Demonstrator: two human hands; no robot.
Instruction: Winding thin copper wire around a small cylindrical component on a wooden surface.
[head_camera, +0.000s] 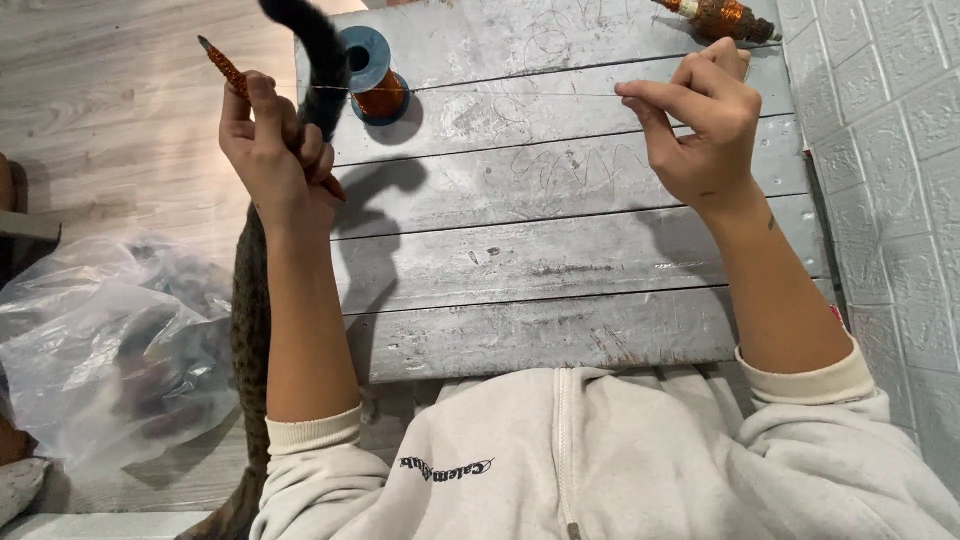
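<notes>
The left hand (275, 150) is clenched around a thin stick wrapped in glittery orange-red wire (222, 68), held off the left edge of the grey plank table (540, 260); the stick's pointed upper end juts up and to the left above the thumb, and a short red bit shows below the fingers. A cat's dark tail (315, 55) curls up just beside that hand, touching or crossing the knuckles, with the tabby body (252, 320) running down along the forearm past the table's left edge. The right hand (700, 125), over the far right part of the table, pinches a fine thread (480, 92) between thumb and forefinger; the thread stretches taut and nearly level across to the left hand. Beneath the thread, near the far left corner, stands a blue spool of copper-coloured wire (372, 75). At the far right corner lies another bundle wound in the same orange glitter (722, 17), close above the right hand. On the wooden floor to the left sits a crumpled clear plastic bag (100, 350)
</notes>
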